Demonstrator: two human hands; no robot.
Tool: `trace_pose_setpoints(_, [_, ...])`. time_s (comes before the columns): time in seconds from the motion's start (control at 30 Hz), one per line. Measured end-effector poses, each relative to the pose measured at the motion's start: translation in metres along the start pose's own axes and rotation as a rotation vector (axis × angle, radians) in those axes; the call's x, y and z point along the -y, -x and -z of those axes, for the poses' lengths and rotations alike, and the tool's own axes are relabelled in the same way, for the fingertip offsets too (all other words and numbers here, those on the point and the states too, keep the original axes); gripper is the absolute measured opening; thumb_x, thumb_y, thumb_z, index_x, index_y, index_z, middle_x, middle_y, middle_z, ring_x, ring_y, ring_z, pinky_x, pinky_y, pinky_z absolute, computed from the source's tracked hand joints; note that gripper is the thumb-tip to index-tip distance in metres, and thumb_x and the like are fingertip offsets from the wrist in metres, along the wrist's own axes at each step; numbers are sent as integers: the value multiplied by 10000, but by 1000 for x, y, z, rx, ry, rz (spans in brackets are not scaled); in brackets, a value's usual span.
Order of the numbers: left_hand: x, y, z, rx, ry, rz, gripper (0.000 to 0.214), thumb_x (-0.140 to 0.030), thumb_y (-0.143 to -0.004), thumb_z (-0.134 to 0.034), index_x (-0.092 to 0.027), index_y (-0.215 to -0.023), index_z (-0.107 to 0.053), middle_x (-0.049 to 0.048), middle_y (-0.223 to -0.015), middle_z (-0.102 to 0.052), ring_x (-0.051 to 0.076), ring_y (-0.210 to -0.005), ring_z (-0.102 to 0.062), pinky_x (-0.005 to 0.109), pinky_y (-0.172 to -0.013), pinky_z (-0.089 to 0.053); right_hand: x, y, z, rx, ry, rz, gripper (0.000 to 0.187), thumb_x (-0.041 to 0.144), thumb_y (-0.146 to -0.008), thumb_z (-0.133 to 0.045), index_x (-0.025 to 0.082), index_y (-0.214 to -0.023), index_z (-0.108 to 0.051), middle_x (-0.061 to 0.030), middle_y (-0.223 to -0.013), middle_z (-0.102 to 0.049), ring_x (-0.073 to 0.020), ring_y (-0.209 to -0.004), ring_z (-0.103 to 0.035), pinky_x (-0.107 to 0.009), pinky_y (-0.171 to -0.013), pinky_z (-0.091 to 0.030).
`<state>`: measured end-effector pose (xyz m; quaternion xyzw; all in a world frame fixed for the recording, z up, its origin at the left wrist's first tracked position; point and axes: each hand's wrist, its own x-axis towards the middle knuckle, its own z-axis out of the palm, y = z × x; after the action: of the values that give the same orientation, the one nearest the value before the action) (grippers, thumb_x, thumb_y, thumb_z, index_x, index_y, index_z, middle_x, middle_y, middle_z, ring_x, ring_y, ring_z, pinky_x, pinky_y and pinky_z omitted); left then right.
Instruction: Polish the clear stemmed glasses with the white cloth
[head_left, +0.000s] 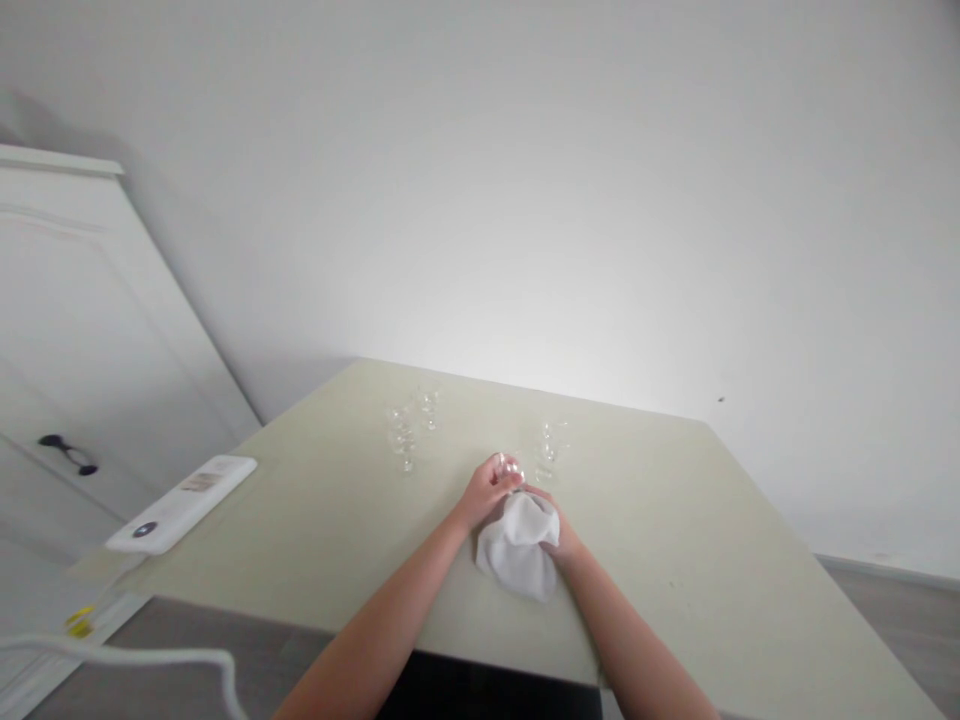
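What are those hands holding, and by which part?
The left hand holds a clear glass, though which part is too blurred to tell. The right hand holds a white cloth near its upper right edge.

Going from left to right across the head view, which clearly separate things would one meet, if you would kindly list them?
Black handle, white device, clear glasses, left hand, clear glassware farther right, small dark spot.

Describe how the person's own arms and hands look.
Both forearms are bare, with no sleeves in view. The left hand and the right hand, partly hidden, show no gloves; no watch or bracelet is visible. Nails are too small to judge.
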<state>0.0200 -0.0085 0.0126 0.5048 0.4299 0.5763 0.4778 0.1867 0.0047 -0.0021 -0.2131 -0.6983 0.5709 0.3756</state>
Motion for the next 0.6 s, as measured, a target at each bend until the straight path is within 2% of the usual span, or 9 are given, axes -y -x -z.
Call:
trace_pose_setpoints(0.1, [-1,0,1,83,83,29,594,-595,-696,-736,-149,-1066,-607,35,-822,-638,148,-745,-590,268,-713,-439,-4,6,-3,-48,-144,-96,479,629,-691,-690,179,-854,-665,-70,-804,-688,-228,-771,-647,-340,-700,-529])
trace_pose_setpoints(0.2, [-3,1,2,131,167,43,653,-604,-683,-745,-136,-1117,-603,50,-837,-653,146,-733,-597,272,-712,-440,-6,9,-6,-102,-185,-169,488,649,-730,-647,180,-864,-672,-72,-738,-678,-231,-737,-647,-348,-667,-530])
trace_pose_setpoints(0.37, [0,0,0,45,84,19,579,-550,-718,-743,-150,-1118,-623,63,-924,-660,157,-821,-606,282,-772,-454,-2,0,-3,-22,-55,-51,375,534,-685,-722,192,-833,-681,-55,-762,-678,-222,-709,-618,-344,-675,-512])
trace_pose_setpoints(0.47, [2,-2,0,-21,43,-9,570,-531,-709,-758,-160,-1120,-622,62,-980,-653,152,-847,-602,270,-772,-452,1,-3,-1,-20,72,12,307,465,-667,-732,201,-815,-678,-38,-759,-669,-227,-705,-606,-342,-672,-498])
trace_pose_setpoints(0.6, [-4,0,1,21,80,27,594,-532,-715,-753,-146,-1143,-610,59,-921,-657,150,-798,-604,265,-741,-456,-2,1,-1,-13,25,-38,320,490,-693,-709,191,-804,-673,-43,-759,-667,-229,-707,-615,-338,-659,-498])
